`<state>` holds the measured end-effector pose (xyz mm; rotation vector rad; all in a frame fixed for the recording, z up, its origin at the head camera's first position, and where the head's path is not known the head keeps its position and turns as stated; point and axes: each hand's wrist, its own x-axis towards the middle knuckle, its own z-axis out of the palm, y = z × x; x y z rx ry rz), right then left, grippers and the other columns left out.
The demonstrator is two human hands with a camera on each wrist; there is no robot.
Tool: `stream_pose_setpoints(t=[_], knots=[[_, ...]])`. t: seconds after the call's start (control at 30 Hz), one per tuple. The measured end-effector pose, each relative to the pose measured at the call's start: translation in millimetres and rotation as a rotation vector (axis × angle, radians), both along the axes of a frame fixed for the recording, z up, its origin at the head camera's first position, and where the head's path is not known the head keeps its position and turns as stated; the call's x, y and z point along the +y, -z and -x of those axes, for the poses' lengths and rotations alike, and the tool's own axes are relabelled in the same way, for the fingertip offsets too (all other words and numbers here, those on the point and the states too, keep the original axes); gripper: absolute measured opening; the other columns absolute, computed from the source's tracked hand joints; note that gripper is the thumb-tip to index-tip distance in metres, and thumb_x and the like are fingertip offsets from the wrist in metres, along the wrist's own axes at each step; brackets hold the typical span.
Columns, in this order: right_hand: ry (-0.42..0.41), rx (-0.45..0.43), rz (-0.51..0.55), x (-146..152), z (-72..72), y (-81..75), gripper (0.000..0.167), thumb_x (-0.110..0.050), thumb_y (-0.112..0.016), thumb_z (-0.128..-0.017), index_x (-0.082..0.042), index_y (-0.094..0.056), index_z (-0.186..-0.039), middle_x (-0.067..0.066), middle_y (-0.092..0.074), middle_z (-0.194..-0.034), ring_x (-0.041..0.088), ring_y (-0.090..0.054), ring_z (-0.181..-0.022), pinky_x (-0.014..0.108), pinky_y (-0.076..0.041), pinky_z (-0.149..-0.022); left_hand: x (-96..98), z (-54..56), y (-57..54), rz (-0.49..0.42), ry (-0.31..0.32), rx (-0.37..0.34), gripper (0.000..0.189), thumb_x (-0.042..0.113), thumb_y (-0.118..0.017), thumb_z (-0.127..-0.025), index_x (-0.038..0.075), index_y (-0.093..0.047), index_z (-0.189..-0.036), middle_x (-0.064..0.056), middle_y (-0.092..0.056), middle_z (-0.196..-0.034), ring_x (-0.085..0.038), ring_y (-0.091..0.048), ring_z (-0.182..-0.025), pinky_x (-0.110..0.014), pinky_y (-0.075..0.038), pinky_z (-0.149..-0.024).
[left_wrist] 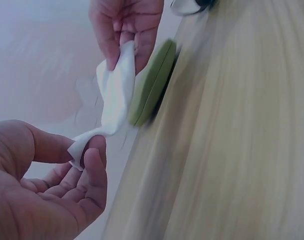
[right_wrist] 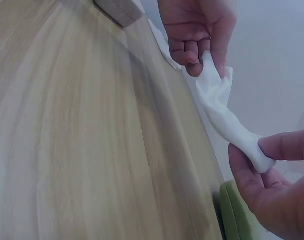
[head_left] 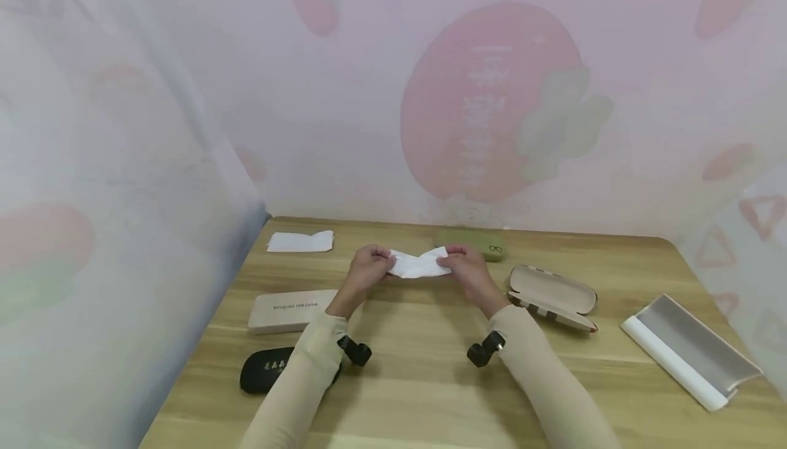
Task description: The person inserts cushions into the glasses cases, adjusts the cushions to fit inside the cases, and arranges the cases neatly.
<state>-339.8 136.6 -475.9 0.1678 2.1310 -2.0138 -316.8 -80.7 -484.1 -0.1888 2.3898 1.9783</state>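
A thin white cloth, soft and creased, is stretched between the two hands above the table. My left hand pinches one end of it between thumb and fingers. The other end is pinched by my right hand. The cloth sags and folds in the middle, as the left wrist view also shows. Behind the right hand lies a closed green glasses case, partly hidden in the head view. In the right wrist view, part of that case shows below the right hand.
On the left of the wooden table lie a folded white cloth, a beige lettered case and a black case, partly behind the left sleeve. At right, a striped glasses case and a white-grey case stand open.
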Motion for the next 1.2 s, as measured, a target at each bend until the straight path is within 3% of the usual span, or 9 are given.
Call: stream_pose_setpoints(t=[0.27,0.47,0.63,0.93,1.07,1.2], knots=[[0.001,0.005,-0.041,37.3,-11.3,-3.5,0.051,-0.001,-0.066,-0.093,0.012,-0.048,-0.138,0.019,-0.065,-0.116,0.012,-0.063,-0.091,0.031,-0.056,-0.091,40.4,-3.5,0.9,-0.026,0.08,-0.005,0.013,0.007,-0.065,-0.096,-0.004,-0.062,-0.102,-0.016,-0.07,-0.094,-0.018,-0.066,-0.075,-0.044,-0.061,-0.079],[0.048,0.006,-0.114,71.8,-20.9,-12.6,0.054,-0.006,-0.067,-0.094,0.008,-0.047,-0.142,0.015,-0.065,-0.12,0.005,-0.063,-0.086,0.034,-0.056,-0.092,70.0,-4.1,-4.2,-0.135,0.12,0.005,0.013,0.005,-0.067,-0.094,-0.004,-0.061,-0.1,-0.012,-0.069,-0.09,-0.014,-0.063,-0.073,-0.043,-0.062,-0.077],[0.075,-0.011,-0.138,97.6,-31.2,-18.7,0.056,-0.007,-0.066,-0.095,0.007,-0.044,-0.145,0.015,-0.06,-0.125,0.003,-0.061,-0.088,0.022,-0.056,-0.083,91.2,-2.9,-8.6,-0.173,0.146,-0.024,0.016,0.006,-0.068,-0.094,-0.006,-0.062,-0.104,-0.011,-0.069,-0.093,-0.012,-0.063,-0.074,-0.045,-0.061,-0.082],[0.122,-0.059,-0.24,141.3,-51.3,-18.9,0.062,-0.015,-0.068,-0.096,0.006,-0.04,-0.147,0.021,-0.056,-0.138,0.008,-0.056,-0.103,0.013,-0.049,-0.078,122.4,0.2,-5.4,-0.133,0.196,-0.045,0.017,0.009,-0.07,-0.092,-0.003,-0.065,-0.103,-0.014,-0.072,-0.096,-0.013,-0.064,-0.073,-0.038,-0.061,-0.077],[0.129,-0.052,-0.239,157.8,-59.4,-16.3,0.064,-0.013,-0.068,-0.095,0.008,-0.038,-0.147,0.013,-0.063,-0.123,0.001,-0.056,-0.089,0.016,-0.051,-0.075,138.8,-0.1,-1.7,-0.114,0.205,-0.064,0.014,0.009,-0.071,-0.091,-0.001,-0.067,-0.1,-0.012,-0.07,-0.099,-0.015,-0.065,-0.077,-0.04,-0.06,-0.081],[0.146,-0.05,-0.287,173.1,-66.4,-15.8,0.065,-0.017,-0.068,-0.095,0.007,-0.038,-0.148,0.005,-0.065,-0.116,0.001,-0.056,-0.086,0.02,-0.051,-0.076,157.0,1.8,4.5,-0.075,0.215,-0.051,0.013,0.01,-0.073,-0.091,0.001,-0.069,-0.099,-0.009,-0.069,-0.102,-0.015,-0.065,-0.083,-0.033,-0.059,-0.079]])
